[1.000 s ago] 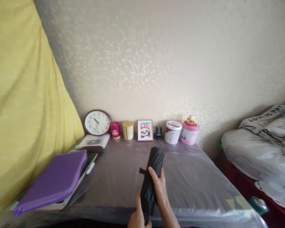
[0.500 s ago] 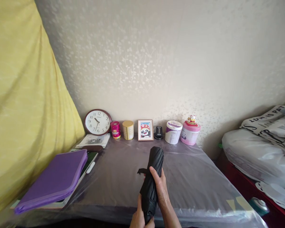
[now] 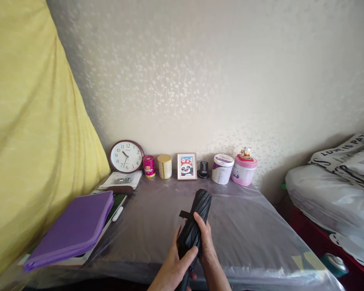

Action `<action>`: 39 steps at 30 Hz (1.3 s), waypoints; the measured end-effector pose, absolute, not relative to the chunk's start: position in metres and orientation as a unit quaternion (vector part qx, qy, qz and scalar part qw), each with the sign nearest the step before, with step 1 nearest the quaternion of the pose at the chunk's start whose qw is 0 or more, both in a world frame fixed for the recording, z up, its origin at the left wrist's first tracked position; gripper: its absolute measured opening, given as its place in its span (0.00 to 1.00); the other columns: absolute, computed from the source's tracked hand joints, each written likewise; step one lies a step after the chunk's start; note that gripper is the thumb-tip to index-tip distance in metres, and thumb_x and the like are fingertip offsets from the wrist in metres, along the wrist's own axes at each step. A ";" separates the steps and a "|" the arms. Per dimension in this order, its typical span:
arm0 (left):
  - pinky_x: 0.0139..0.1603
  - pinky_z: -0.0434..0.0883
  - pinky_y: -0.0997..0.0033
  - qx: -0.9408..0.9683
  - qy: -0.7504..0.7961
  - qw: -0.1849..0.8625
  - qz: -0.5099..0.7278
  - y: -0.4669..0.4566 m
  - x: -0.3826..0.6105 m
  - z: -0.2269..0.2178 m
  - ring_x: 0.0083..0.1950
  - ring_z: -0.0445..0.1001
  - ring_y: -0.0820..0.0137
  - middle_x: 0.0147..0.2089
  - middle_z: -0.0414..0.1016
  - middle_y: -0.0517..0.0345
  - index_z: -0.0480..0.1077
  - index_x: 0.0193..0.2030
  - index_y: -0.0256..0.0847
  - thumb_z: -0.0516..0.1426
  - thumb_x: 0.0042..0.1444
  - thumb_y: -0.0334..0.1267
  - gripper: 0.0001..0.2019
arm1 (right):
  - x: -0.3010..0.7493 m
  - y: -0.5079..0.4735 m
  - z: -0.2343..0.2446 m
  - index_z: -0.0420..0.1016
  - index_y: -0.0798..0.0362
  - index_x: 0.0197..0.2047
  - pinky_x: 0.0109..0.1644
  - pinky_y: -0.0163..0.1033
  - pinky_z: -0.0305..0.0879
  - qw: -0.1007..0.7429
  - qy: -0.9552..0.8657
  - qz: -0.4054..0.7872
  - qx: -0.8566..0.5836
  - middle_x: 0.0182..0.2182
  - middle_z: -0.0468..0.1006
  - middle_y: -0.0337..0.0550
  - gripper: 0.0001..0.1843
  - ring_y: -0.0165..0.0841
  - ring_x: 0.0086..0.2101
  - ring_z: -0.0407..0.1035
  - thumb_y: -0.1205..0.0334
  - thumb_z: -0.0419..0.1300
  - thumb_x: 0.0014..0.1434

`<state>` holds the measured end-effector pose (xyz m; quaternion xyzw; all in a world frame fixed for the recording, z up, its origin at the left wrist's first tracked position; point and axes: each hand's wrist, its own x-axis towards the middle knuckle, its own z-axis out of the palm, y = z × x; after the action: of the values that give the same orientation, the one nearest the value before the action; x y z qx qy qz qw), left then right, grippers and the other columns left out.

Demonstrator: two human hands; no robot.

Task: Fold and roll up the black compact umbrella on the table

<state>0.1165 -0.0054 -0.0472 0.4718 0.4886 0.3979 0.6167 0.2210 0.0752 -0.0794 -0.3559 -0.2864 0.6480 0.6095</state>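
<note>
A folded black umbrella is held in both hands above the front of the table, its upper end tilted to the right. My left hand wraps the lower part, with the thumb across the front of the folds. Higher up, my right hand grips the right side, its thumb pressed on the fabric. A short black strap sticks out loose on the left side of the umbrella. The lower end, around the handle, is partly hidden by my left hand.
A purple zip folder lies at the left. Along the wall stand a clock, several tins, a framed panda picture and a pink tub. Plastic covers the table. White bags are piled at the right.
My left hand has moved up from the umbrella's bottom end to its lower folds, thumb now across the front. The right hand stays nearly in place, and the strap shows more clearly.
</note>
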 end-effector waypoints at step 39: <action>0.36 0.72 0.66 0.744 0.667 -0.022 0.042 0.026 0.112 -0.089 0.34 0.71 0.63 0.52 0.58 0.43 0.48 0.65 0.51 0.63 0.57 0.29 0.35 | 0.248 0.091 -0.093 0.71 0.56 0.33 0.34 0.36 0.61 0.507 -0.631 0.505 -0.299 0.27 0.68 0.42 0.18 0.37 0.28 0.64 0.48 0.59 0.59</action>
<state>0.1125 0.0258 -0.0895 0.7440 0.6665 0.0420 -0.0219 0.2478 0.0909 -0.0930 -0.2989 -0.6310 0.5052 0.5072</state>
